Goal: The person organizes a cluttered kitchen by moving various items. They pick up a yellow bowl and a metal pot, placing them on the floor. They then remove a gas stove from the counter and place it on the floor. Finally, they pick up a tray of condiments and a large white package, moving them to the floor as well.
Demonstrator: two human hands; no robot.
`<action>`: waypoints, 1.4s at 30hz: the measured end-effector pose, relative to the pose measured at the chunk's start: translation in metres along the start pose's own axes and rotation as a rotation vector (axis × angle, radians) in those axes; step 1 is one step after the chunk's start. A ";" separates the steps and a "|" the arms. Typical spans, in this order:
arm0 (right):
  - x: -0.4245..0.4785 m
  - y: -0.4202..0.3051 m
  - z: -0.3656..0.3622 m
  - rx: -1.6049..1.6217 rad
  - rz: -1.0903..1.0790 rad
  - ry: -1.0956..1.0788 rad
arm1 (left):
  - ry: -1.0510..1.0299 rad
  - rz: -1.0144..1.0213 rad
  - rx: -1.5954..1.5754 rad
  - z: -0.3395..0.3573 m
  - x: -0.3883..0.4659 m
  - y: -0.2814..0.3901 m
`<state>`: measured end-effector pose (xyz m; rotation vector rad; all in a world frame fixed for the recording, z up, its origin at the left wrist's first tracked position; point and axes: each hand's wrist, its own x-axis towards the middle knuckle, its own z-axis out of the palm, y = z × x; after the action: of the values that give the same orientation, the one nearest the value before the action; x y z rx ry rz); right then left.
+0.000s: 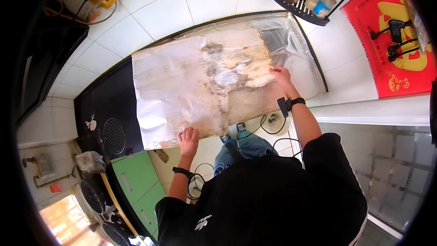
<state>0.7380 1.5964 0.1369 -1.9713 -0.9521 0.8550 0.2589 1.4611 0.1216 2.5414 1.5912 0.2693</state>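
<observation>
A large stained sheet [174,85], shiny and wrinkled, spreads over the countertop with rows of printed numbers on it. Brown and black stains and a torn silvery patch [226,77] mark its right half. My left hand [188,140] holds its front edge, fingers on top and the thumb hidden. At the right, my right hand [282,78] pinches the sheet's side edge. Below and beyond that edge lies a clear plastic-like covering [300,54], creased at the back corner.
A black counter surface [109,99] with a round wire grate [114,136] lies left, above green cabinet doors [136,174]. A black corner rack [300,8] holds jars. Cables [273,128] hang from my right wrist. Plugs [397,30] hang before a red poster [372,58].
</observation>
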 end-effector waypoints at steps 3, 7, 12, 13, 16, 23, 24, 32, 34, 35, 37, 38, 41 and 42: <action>0.009 0.011 -0.003 0.020 0.014 0.048 | 0.076 0.108 -0.134 -0.011 0.003 0.008; 0.046 0.015 -0.018 -0.053 -0.064 0.075 | 0.112 0.213 -0.294 -0.046 0.025 0.026; 0.126 0.012 -0.086 -0.281 -0.135 0.144 | 0.064 0.306 -0.396 -0.066 0.094 0.100; 0.137 0.013 -0.098 -0.288 -0.191 0.233 | 0.050 0.302 -0.415 -0.062 0.107 0.116; 0.164 0.008 -0.136 -0.370 -0.104 0.364 | -0.055 0.200 -0.667 -0.050 0.141 0.166; 0.195 0.015 -0.171 -0.390 -0.198 0.459 | -0.140 0.238 -0.673 -0.003 0.232 0.238; 0.197 0.017 -0.173 -0.376 -0.183 0.462 | -0.159 0.232 -0.718 0.000 0.239 0.246; 0.142 -0.007 -0.144 -0.663 -0.558 0.457 | -0.418 0.264 -0.751 0.055 0.239 0.275; 0.122 -0.001 -0.128 -0.583 -0.570 0.406 | -0.472 0.310 -0.645 0.063 0.233 0.267; 0.113 0.004 -0.121 -0.542 -0.578 0.381 | -0.495 0.333 -0.591 0.066 0.228 0.261; 0.098 0.021 -0.112 -0.553 -0.509 0.256 | -0.482 0.337 -0.614 0.081 0.212 0.240; 0.092 0.033 -0.111 -0.526 -0.480 0.179 | -0.470 0.338 -0.624 0.087 0.204 0.230; 0.074 0.074 -0.113 -0.495 -0.419 0.036 | -0.396 0.237 -0.713 0.065 0.179 0.223; 0.066 0.085 -0.113 -0.487 -0.409 -0.002 | -0.473 0.178 -0.684 0.054 0.172 0.213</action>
<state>0.8890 1.5764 0.1033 -2.0499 -1.6114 0.4157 0.5306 1.5225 0.1265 2.0045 0.8962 0.1693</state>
